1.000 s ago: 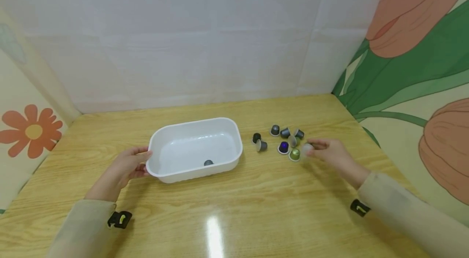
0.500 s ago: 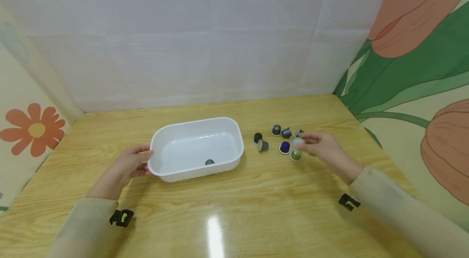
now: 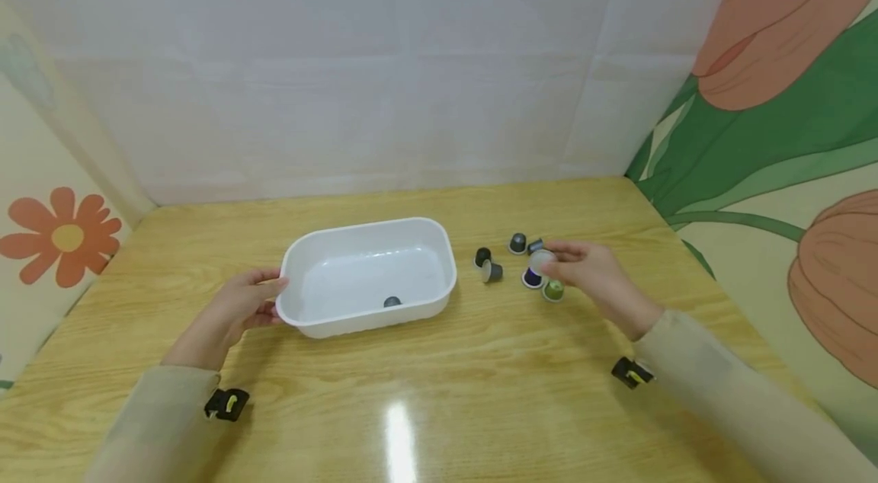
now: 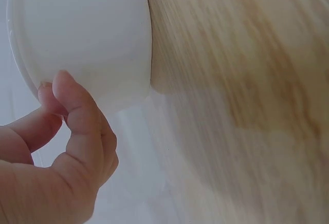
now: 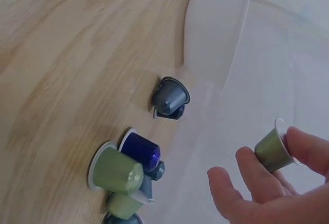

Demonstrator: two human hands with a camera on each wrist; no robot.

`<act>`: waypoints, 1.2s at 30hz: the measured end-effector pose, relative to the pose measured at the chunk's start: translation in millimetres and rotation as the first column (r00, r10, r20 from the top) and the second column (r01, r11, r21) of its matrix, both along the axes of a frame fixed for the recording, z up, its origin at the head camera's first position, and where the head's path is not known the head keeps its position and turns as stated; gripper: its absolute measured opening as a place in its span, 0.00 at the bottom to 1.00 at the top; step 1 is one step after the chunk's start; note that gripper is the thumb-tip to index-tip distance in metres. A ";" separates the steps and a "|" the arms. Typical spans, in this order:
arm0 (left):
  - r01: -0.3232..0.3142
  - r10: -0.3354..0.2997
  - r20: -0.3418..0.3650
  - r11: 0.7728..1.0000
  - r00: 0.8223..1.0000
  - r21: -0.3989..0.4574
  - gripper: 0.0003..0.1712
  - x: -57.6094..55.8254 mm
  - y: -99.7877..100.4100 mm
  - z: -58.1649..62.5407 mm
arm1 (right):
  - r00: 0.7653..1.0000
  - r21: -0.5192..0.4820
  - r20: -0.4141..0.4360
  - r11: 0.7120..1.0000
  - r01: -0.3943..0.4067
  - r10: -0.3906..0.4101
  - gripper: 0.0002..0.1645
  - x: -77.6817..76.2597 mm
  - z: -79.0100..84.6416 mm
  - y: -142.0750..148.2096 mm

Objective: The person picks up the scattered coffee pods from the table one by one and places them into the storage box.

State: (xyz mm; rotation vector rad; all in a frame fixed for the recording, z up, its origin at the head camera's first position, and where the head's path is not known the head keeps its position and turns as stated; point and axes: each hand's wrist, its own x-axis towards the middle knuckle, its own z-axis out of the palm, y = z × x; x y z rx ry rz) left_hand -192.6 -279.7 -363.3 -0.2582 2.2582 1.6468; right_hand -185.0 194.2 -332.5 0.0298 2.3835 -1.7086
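My left hand (image 3: 236,309) pinches the left end of a white plastic tub (image 3: 366,324), thumb over the rim and fingers beneath. In the left wrist view the thumb and fingers meet at the tub's edge. One dark grey coffee capsule (image 3: 392,302) lies inside the tub. Held above the table, a green coffee capsule (image 5: 272,152) sits between the thumb and fingers of my right hand (image 3: 597,281), its pale lid facing the head camera. Beneath that hand are a blue capsule (image 5: 140,150) and another green capsule (image 5: 115,170); the hand partly hides the others.
Left of the right hand, on the wooden table (image 3: 439,384), are a black capsule (image 3: 483,257), a grey capsule on its side (image 3: 495,272) and a dark grey upright one (image 3: 517,243). A white cloth (image 3: 384,87) hangs behind; a flowered panel (image 3: 748,186) stands at right.
My right hand has moved left with the green capsule, from beside the group of capsules to over the blue one. The left hand still holds the tub in place.
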 end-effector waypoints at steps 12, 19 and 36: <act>0.011 -0.011 -0.002 1.000 1.000 0.005 0.33 -0.6 0.9 0.3 | 1.000 -0.059 0.019 0.998 0.021 -0.020 0.31 -7.9 4.7 -15.2; 0.006 -0.006 -0.002 1.000 1.000 0.013 0.33 -1.4 0.0 -1.3 | 0.999 -0.109 0.037 0.994 0.018 -0.014 0.29 -14.0 7.2 -25.3; -0.007 0.007 0.002 1.000 1.000 0.008 0.34 -2.1 -1.6 -1.5 | 0.999 -0.219 0.039 0.976 0.010 -0.002 0.28 -26.0 6.4 -48.7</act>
